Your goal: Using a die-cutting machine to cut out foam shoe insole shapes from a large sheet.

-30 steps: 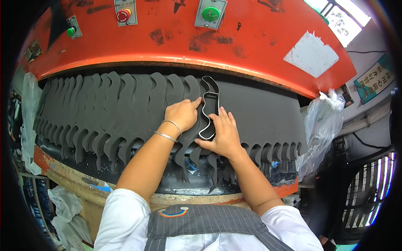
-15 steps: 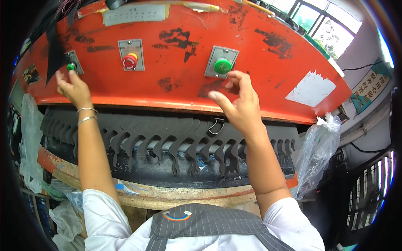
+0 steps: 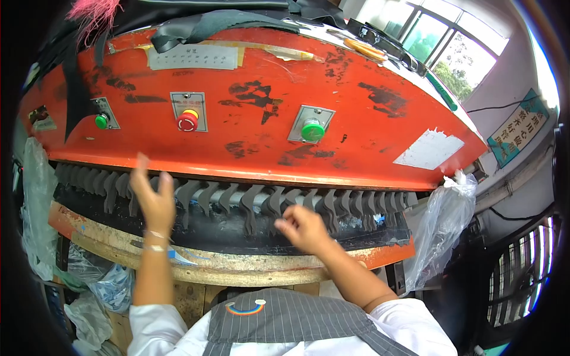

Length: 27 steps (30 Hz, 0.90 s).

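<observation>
A row of dark grey cut strips (image 3: 248,209) with wavy, hooked ends hangs over the front of a black bed (image 3: 219,228), below a red machine panel (image 3: 249,160). My left hand (image 3: 153,199) is raised in front of the strips on the left. It is blurred, but its thumb and fingers stand apart with nothing between them. Over the strips right of centre, my right hand (image 3: 306,231) has its fingers curled in, and I see nothing in them. Whether it touches a strip I cannot tell. Both hands are off the panel's buttons.
A green button (image 3: 101,121), a red stop button (image 3: 187,121) and a larger green button (image 3: 312,129) sit on the panel. Black sheet material (image 3: 219,26) lies on top. Clear plastic bags (image 3: 442,222) hang beside the bed. A worn wooden edge (image 3: 237,270) runs along the front.
Both hands have come down from beside the green buttons to the strips, and the right fingers have curled in. My view has shifted. The metal loop on the dark sheet is out of sight.
</observation>
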Tool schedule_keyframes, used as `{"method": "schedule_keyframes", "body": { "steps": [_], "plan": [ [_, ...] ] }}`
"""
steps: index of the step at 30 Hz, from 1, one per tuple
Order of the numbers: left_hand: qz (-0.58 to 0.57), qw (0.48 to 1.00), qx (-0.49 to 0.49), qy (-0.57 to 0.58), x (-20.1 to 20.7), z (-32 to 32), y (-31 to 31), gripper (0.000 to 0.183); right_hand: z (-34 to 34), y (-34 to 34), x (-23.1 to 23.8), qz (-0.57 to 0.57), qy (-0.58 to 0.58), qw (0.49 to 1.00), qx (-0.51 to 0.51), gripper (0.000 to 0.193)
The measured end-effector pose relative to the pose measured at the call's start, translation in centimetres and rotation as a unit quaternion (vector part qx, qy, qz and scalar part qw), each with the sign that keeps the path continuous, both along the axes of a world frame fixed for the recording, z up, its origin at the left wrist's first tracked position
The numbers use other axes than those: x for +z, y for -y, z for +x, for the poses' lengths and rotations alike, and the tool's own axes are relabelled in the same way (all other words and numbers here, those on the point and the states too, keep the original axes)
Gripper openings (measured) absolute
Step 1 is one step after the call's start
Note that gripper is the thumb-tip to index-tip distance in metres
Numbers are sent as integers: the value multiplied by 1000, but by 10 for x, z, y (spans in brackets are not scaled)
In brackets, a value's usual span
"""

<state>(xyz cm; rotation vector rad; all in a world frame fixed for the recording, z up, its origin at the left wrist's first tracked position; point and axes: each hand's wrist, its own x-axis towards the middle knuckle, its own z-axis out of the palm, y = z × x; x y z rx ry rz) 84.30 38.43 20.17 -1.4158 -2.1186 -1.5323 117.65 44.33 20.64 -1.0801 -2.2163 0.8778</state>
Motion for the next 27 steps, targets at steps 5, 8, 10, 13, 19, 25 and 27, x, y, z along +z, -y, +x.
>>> {"method": "schedule_keyframes", "body": {
  "steps": [5,8,10,13,19,25,27],
  "plan": [
    [-135,938,-314,55,-6,145,54,12,36,65,-10,-135,72,982,113,30],
    [-220,881,-418,27,21,197,69,13,77,80,16,-73,104,982,138,45],
    [-239,881,-408,-9,37,222,78,14,112,81,35,-48,107,982,147,57],
    [-267,892,-359,-61,37,248,94,16,164,80,53,-13,168,976,138,65],
    [-402,861,-273,-151,80,309,115,33,226,108,62,87,229,968,48,59],
    [-311,903,-224,-195,44,341,145,24,241,141,51,66,236,969,-16,61],
    [-292,901,-230,-223,33,339,152,23,239,150,55,34,274,961,-19,61]
  ]
}}
